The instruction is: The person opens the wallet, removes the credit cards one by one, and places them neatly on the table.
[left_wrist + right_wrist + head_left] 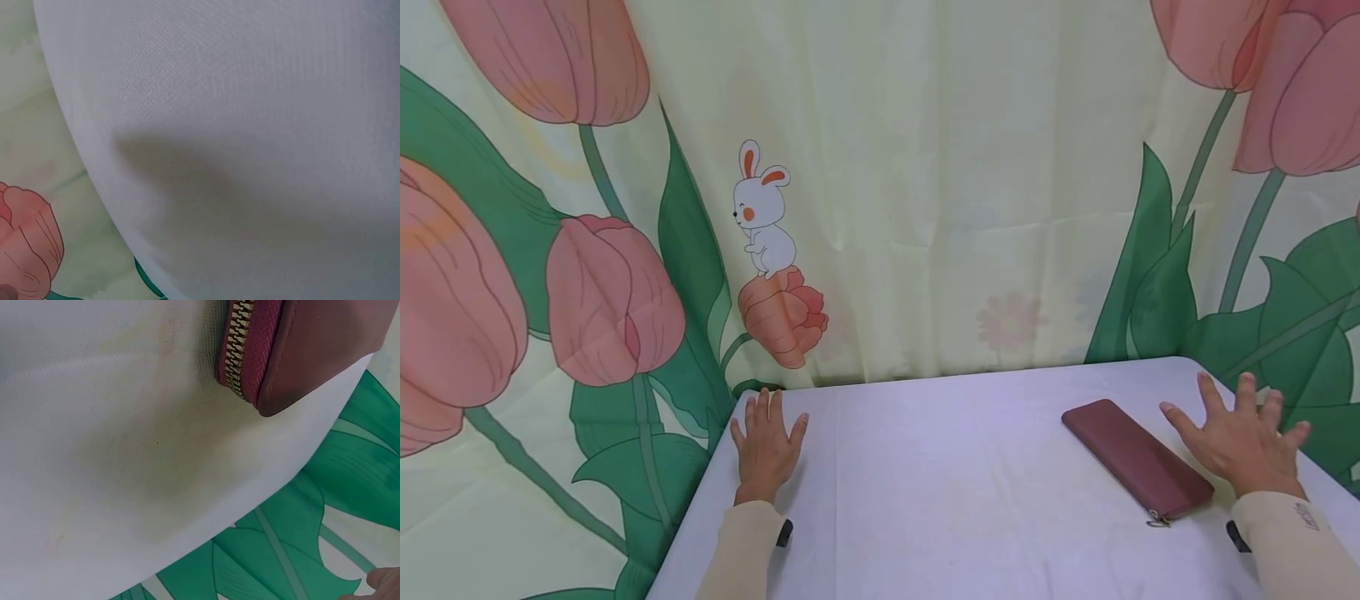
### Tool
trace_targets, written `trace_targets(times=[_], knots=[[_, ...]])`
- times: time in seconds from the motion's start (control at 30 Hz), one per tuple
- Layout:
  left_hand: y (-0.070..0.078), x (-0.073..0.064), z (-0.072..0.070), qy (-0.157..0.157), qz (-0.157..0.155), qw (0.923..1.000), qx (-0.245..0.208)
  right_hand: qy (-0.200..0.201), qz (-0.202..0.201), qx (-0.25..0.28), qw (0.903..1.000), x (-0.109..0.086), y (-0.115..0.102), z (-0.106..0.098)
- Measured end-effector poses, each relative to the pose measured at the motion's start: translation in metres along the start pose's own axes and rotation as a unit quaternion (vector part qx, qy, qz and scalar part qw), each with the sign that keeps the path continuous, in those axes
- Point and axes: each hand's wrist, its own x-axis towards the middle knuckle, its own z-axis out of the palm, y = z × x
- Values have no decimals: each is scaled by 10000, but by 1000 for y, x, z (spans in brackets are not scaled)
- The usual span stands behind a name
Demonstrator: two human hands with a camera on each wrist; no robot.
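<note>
A maroon zip-around wallet lies flat and slanted on the right part of the white-covered table, its zipper pull at the near end. In the right wrist view, gold zipper teeth run along the wallet's edge. My right hand is just right of the wallet, palm down with fingers spread, holding nothing. Over at the table's left edge, my left hand has its fingers extended and thumb apart, also holding nothing. The left wrist view has the white cloth with a hand-shaped shadow on it.
Behind the table hangs a pale curtain printed with large tulips, green leaves and a white rabbit. The table's back edge runs close to this curtain. Both forearms wear beige sleeves, with a black strap piece at each wrist.
</note>
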Motion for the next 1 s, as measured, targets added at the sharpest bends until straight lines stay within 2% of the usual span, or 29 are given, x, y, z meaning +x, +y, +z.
trace_targets(times=[0.47, 0.63, 0.8, 1.0], knots=[[3, 0, 0, -62, -21, 9999, -91, -24, -146, -106, 9998, 0, -6, 7], [0, -2, 2, 37, -6, 9999, -112, -60, -289, -13, 9996, 2, -13, 13], [1, -4, 2, 46, -48, 9998, -194, -369, -353, 197, 9985, 4, -21, 17], [5, -4, 2, 53, -39, 9998, -178, -961, -339, 287, 9944, 10, -27, 23]])
